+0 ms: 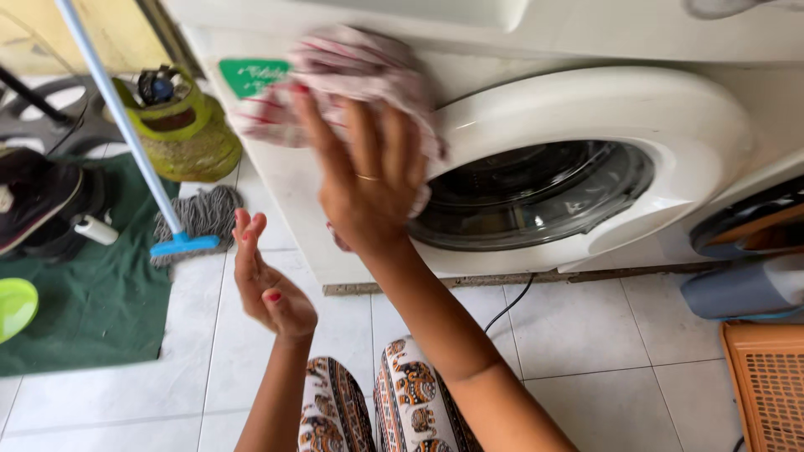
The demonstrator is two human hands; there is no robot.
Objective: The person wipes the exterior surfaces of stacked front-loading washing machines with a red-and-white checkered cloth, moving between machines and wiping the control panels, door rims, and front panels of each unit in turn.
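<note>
My right hand (368, 172) presses a pink-and-white checked cloth (347, 71) flat against the white front panel of a front-loading washing machine (293, 192), just left of its round door (586, 159). The palm lies on the cloth with fingers spread, and a ring shows on one finger. My left hand (264, 280) hovers lower left in front of the machine, fingers loosely apart, holding nothing. The door's dark glass window (536, 192) is closed.
A mop (188, 222) with a pale blue handle leans at left beside a green gas cylinder (180, 125). A dark green mat (92, 293) covers the floor at left. An orange basket (766, 385) stands at lower right. My patterned trousers (377, 410) show at the bottom.
</note>
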